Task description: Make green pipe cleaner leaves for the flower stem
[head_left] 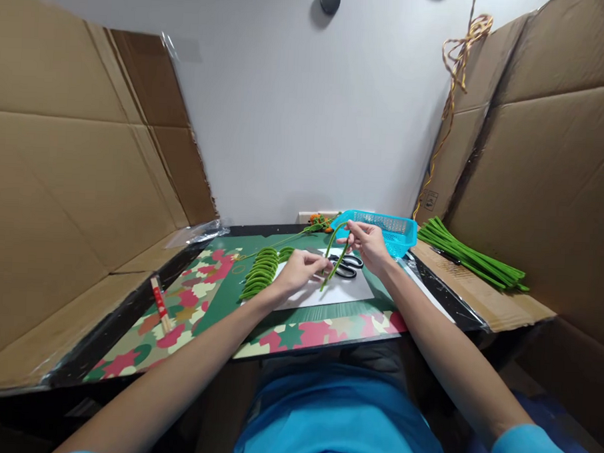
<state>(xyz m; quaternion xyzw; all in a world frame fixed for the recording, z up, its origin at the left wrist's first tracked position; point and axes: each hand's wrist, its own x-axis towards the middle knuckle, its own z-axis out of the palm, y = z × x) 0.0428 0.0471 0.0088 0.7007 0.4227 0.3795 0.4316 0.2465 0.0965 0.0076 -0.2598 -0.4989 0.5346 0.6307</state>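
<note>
A bent green fuzzy stem (331, 240) is held between both hands above a white sheet (352, 290). My right hand (367, 244) pinches it near its upper bend. Lower down on the left, my left hand (304, 269) has its fingertips closed on the same stem, whose ends hang downward. Black-handled scissors (347, 267) lie on the sheet behind the stem, partly covered by it. Left of my left hand, a row of curved green fuzzy pieces (260, 273) rests on the green mat (223, 302).
A blue basket (406, 232) stands at the back, beside orange and green fuzzy flowers (320, 222). Straight green stems (471, 255) lie on cardboard at the right. A red-wrapped stick bundle (159, 303) is at the left. Cardboard walls rise on both sides.
</note>
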